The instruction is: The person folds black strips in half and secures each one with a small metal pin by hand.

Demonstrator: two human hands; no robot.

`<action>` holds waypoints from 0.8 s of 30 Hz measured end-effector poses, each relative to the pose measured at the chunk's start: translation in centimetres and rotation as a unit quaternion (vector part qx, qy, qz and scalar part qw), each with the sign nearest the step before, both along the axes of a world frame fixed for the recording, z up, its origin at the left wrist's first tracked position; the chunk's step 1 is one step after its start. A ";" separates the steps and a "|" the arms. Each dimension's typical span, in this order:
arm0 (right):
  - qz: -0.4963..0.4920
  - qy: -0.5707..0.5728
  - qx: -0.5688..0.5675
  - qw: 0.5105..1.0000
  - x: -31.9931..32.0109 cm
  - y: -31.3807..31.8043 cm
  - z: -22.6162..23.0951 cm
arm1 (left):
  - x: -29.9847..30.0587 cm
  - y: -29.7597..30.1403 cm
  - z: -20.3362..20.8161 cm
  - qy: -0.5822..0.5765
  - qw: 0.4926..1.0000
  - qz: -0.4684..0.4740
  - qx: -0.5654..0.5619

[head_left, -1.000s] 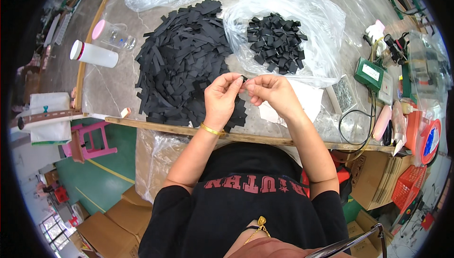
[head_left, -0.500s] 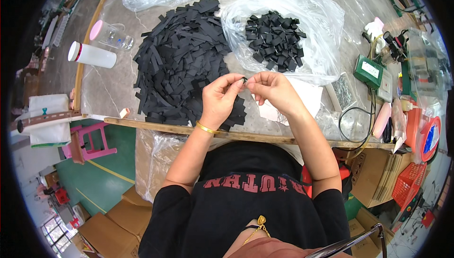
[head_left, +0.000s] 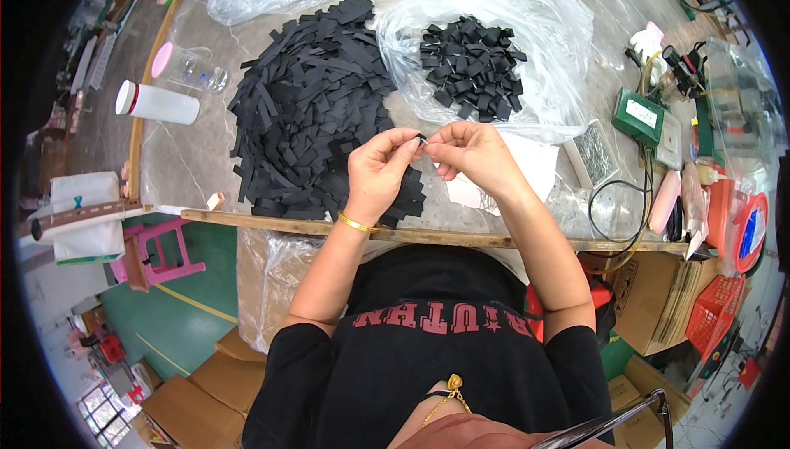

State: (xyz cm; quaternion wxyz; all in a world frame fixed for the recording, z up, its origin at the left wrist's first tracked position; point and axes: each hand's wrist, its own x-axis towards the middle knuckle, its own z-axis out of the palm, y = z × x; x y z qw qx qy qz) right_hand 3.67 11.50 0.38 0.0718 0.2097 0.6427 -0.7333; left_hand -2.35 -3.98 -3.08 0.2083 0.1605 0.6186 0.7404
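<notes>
My left hand pinches a small folded black strip between thumb and forefinger, over the table's near side. Close against it, my right hand has thumb and forefinger pressed together at the strip's edge. Whatever lies between those right fingertips is too small to make out. A large heap of flat black strips spreads beside and beyond my left hand. Past my right hand, a smaller heap of looped black pieces rests on a clear plastic bag.
Right of my hands lie white paper and a shallow tray of thin metal pieces. Farther right are a green box and a looped cable. A white bottle and a clear jug lie at the left. A wooden strip edges the table.
Both hands stay together at nearly the same spot, with the fingertips shifting slightly round the black strip. The whole view has moved a little.
</notes>
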 end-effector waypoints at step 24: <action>0.013 0.003 0.020 1.000 -0.1 0.5 0.3 | -0.4 0.0 0.0 -0.077 0.996 -0.025 0.035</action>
